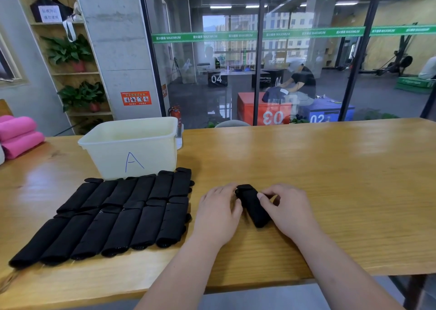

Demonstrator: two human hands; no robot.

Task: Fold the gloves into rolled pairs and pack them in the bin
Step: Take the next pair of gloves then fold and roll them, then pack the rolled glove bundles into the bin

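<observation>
A black glove roll point(253, 207) lies on the counter point(330, 179) between the two hands, its length running away from the person and slightly to the left. The left hand point(218, 215) curls against its left side with fingertips at the far end, and the right hand point(289, 211) pinches its right side with thumb and bent fingers, so each grip is closed on the roll and not spread. The step looks like tightening and finishing this pair. To do it well, hold even pressure along the whole length, tuck the cuff fully over the far end so it cannot spring open, and make it as firm as the finished rolls point(113, 217) lying in two neat rows just to the left. The pale bin point(106, 158) stands behind those rows, touching or nearly touching the back row. No gloves show inside it from this angle, so the packing seems not yet begun. A blue handwritten "A" marks the bin's front. A green strip point(259, 35) on the glass repeats "MAXIMUM" beside Chinese characters. Beyond the glass, a black box point(217, 79) reads "04", a red box point(264, 113) "03" and a blue box point(330, 116) "02". The orange sign point(136, 98) on the pillar is too small to read.
</observation>
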